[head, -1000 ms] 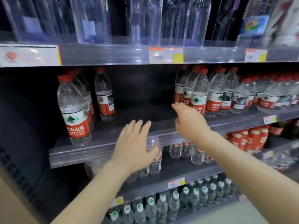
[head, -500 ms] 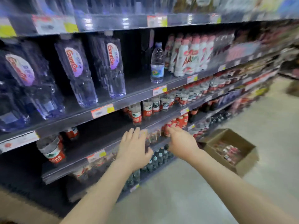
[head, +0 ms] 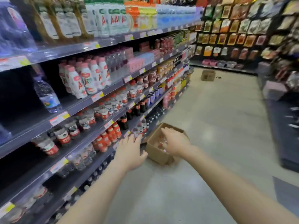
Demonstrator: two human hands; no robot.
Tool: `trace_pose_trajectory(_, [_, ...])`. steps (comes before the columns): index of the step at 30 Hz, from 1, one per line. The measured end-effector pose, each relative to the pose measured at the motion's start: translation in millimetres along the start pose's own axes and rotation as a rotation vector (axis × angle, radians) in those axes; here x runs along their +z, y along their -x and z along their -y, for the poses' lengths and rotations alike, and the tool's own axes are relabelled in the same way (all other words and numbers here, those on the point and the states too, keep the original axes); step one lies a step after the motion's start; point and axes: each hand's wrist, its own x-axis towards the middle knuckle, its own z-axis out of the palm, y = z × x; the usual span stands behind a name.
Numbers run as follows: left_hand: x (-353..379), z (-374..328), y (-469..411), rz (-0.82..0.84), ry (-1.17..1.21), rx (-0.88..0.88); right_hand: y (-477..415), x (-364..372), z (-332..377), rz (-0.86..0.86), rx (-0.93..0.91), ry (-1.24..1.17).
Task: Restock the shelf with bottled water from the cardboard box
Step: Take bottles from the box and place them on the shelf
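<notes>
An open cardboard box [head: 157, 152] stands on the floor beside the shelf unit, with red-capped water bottles [head: 159, 143] blurred inside it. My right hand [head: 175, 142] is stretched out in front of the box opening, fingers loosely bent, holding nothing. My left hand [head: 130, 151] is extended with straight fingers, empty, just left of the box and in front of the lower shelves. Red-labelled water bottles [head: 103, 110] line the water shelf [head: 90, 126], and it has a dark gap towards its left end.
Shelves of drinks run along the left of the aisle. A second cardboard box [head: 208, 75] sits on the floor further down. Hanging snack packs [head: 226, 29] cover the far wall. A dark fixture [head: 284, 126] borders the aisle on the right. Pale floor lies between.
The view has swung right, away from the water shelf and down the aisle. Both hands left the shelf edge and now reach toward the box on the floor.
</notes>
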Motion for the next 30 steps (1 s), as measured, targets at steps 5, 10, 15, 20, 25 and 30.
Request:
trace_pose_trajectory(5, [25,-100,-86,0.117,0.007,-0.01,-17,-20,-143,0.036,0.065,-0.049])
trace_pose_trajectory(10, [46,-158,-152,0.21,0.032,-0.068,-41,-36,-240,0.075,0.132,-0.142])
trace_pose_trajectory(15, [67,-177,-226,0.268,0.032,-0.128,-99,-34,-293,0.102,0.095,-0.151])
trace_pose_trajectory(20, [101,-167,-333,0.329,0.071,-0.195,-194,-18,-332,0.179,0.071,-0.122])
trace_pose_trajectory(25, [145,-143,-466,0.374,0.124,-0.264,-329,3,-369,0.293,0.076,-0.069])
trace_pose_trajectory(30, [178,-121,-558,0.503,0.185,-0.331,-450,17,-391,0.437,0.106,-0.075])
